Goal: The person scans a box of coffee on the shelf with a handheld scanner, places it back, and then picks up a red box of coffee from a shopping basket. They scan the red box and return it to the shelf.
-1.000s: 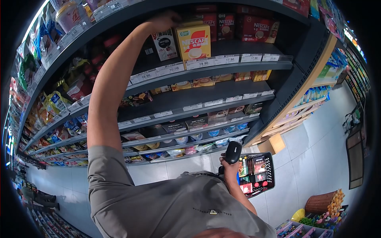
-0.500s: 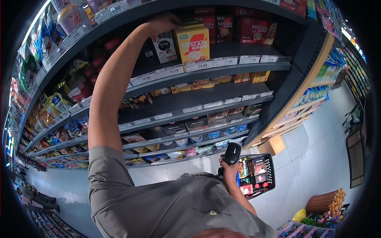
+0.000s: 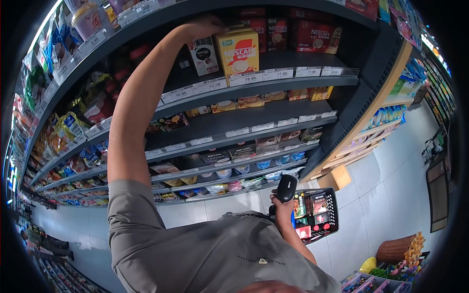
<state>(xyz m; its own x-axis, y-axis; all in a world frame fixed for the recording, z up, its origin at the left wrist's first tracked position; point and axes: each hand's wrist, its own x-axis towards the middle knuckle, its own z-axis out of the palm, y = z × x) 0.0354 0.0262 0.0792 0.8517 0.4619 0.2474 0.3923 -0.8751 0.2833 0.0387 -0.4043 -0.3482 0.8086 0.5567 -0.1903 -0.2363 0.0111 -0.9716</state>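
My left hand [image 3: 207, 25] reaches into the upper shelf, its fingers bent at the top left edge of a yellow Nescafe coffee box [image 3: 238, 51]. Shadow hides some of the fingertips. The box stands at the shelf's front edge, above a 19.90 price label. Just left of it is a black and white coffee box [image 3: 203, 57], leaning slightly. Low in front of my body, my right hand [image 3: 282, 207] is closed around a black handheld scanner [image 3: 287, 188]. Beside that hand is a black shopping basket [image 3: 335, 207] with several packets and boxes inside.
Red Nescafe boxes [image 3: 318, 37] stand to the right on the same shelf. Lower shelves [image 3: 234, 123] carry boxes, cups and bags behind price rails. A wooden shelf end [image 3: 381, 93] borders the unit. At far left a person [image 3: 44, 241] is in the aisle.
The yellow Nescafe box has shifted very slightly right, with my left hand at its top edge. My right hand and the scanner stay almost where they were.
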